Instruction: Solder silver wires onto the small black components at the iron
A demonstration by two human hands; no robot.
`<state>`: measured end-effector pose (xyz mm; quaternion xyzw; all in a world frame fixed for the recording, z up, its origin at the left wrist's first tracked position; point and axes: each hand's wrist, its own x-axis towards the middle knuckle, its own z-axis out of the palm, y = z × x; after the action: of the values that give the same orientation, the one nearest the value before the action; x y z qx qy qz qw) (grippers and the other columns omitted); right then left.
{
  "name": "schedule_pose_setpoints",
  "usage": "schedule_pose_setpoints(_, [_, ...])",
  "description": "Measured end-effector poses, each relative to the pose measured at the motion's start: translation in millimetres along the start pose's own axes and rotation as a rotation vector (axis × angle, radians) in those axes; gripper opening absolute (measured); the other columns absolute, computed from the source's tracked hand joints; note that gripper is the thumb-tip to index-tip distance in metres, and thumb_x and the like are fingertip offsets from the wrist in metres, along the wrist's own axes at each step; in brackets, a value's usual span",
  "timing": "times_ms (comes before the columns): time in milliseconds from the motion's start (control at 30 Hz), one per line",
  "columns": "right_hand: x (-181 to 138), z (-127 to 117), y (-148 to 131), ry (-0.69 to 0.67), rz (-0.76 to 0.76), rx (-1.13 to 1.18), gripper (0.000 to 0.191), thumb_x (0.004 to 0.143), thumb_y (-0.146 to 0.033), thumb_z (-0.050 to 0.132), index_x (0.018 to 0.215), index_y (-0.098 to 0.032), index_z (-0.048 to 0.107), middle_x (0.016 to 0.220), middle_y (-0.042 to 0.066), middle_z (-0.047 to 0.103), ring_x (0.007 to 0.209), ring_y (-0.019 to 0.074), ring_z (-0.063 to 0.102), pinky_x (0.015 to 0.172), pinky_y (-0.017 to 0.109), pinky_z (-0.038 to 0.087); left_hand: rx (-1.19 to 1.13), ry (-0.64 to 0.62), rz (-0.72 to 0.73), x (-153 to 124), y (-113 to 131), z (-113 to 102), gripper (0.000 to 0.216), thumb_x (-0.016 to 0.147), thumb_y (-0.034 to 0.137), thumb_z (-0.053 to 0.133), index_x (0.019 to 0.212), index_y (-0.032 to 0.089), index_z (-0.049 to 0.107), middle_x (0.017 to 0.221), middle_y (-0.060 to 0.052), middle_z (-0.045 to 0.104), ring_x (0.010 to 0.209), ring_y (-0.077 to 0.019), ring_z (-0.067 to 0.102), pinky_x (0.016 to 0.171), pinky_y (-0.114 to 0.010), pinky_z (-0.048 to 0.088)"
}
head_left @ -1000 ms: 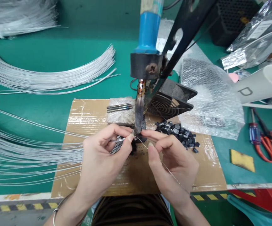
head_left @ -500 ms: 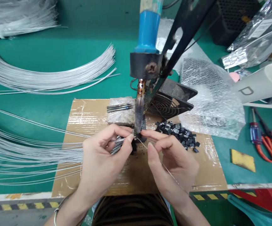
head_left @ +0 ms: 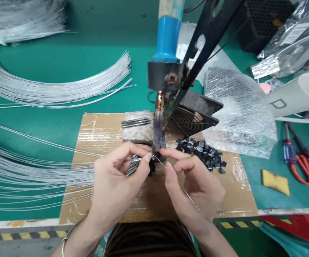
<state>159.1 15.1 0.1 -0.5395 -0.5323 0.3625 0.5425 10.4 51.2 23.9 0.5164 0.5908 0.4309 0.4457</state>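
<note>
A soldering iron with a blue handle is clamped pointing down, its tip between my hands. My left hand is closed, thumb and forefinger pinching a thin grey wire whose end lies at the iron's tip. The exact end, and any small part on it, is too small to make out. My right hand pinches a strand of solder wire, which runs from the palm up to the tip. Its forefinger reaches close to the iron. More grey wires pass under and behind my left hand.
Black small parts are heaped on the cardboard, near a fan. Spare iron tips rest on a wrapped block. Another wire bundle lies at left; a yellow sponge, scissors and bubble wrap at right.
My right hand has shifted slightly left, toward the iron's tip, with the solder wire. My left hand stays nearly in place.
</note>
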Motion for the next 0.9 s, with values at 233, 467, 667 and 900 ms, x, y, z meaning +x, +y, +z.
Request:
schedule_pose_setpoints(233, [-0.9,0.7,2.0,0.003,-0.006,-0.001,0.021,0.093,-0.006,0.068,0.087,-0.025,0.062,0.121,0.007,0.080,0.112,0.0251,0.078,0.102,0.042,0.059,-0.002,-0.001,0.003,0.4,-2.0,0.5,0.013,0.086,0.011,0.075,0.079,0.022,0.074,0.087,0.002,0.079,0.079,-0.0100,0.073,0.073,-0.015,0.057])
schedule_pose_setpoints(467, [-1.5,1.2,2.9,0.008,-0.007,-0.004,0.021,0.093,-0.006,0.068,0.088,-0.026,0.062,0.120,0.006,0.081,0.110,0.0236,0.078,0.098,0.040,0.060,-0.001,-0.016,0.009,1.2,-2.4,0.8,0.016,0.086,0.009,0.074,0.078,0.022,0.074,0.085,0.004,0.078,0.079,-0.0083,0.072,0.074,-0.013,0.056])
schedule_pose_setpoints(667, [1.0,1.3,-0.1,0.006,-0.028,-0.032,0.021,0.092,-0.006,0.069,0.087,-0.025,0.063,0.118,0.008,0.082,0.105,0.0245,0.080,0.093,0.041,0.062,0.039,-0.012,0.017,-0.1,-1.0,0.0,0.014,0.087,0.010,0.074,0.079,0.022,0.074,0.086,0.003,0.078,0.077,-0.0086,0.072,0.070,-0.014,0.055])
schedule_pose_setpoints(900, [-1.5,1.9,1.8,0.016,-0.031,-0.001,0.023,0.091,-0.002,0.069,0.089,-0.024,0.064,0.120,0.006,0.081,0.108,0.0225,0.079,0.097,0.039,0.060,0.055,-0.017,0.030,0.2,-2.0,0.3,0.014,0.087,0.011,0.073,0.079,0.022,0.074,0.086,0.005,0.079,0.077,-0.0069,0.071,0.070,-0.012,0.054])
